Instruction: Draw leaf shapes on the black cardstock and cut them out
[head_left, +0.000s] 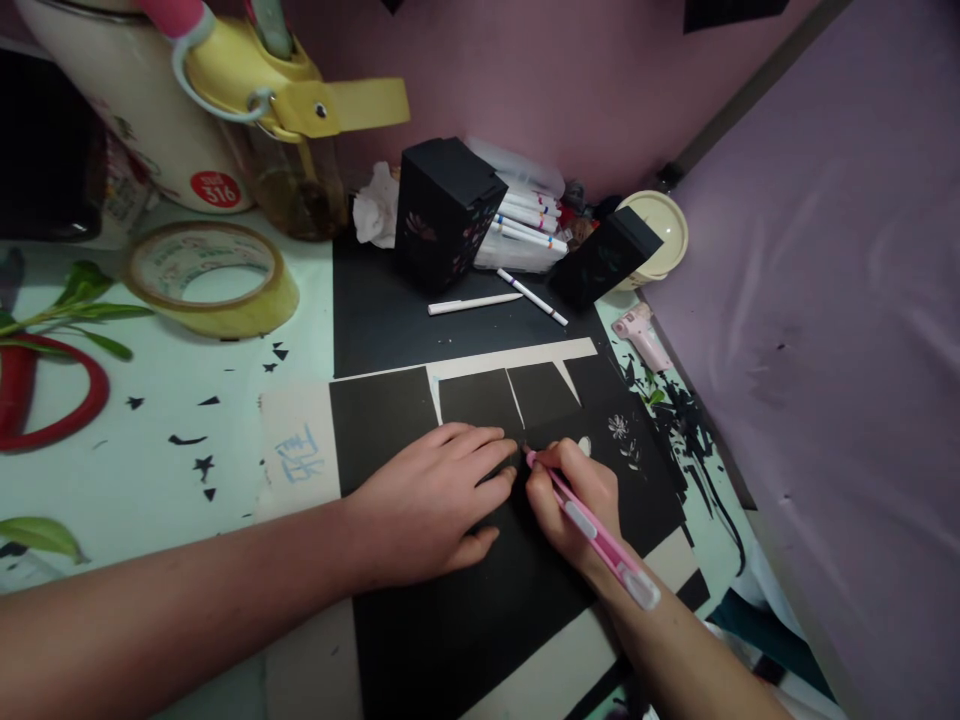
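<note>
My left hand (439,505) lies flat, fingers stretched out, pressing on a black sheet of card (435,620). In a pen-like grip, my right hand (577,500) holds a pink craft knife (596,530) with a white slider. Its tip touches the black card just beyond my left fingertips, by the lower end of a thin slit. Cut-out gaps near the card's upper edge show a pale sheet (300,420) beneath. Small flower-shaped cut-outs (619,428) lie to the right of my right hand. The very tip of the blade is too small to make out.
Two black card boxes (442,215) (606,258) stand behind, near a case of markers (525,215). A white pen (472,304), tape roll (214,280), red-handled scissors (90,390) and yellow-lidded bottle (300,180) surround the work. Black scraps (686,420) litter the right edge by the wall.
</note>
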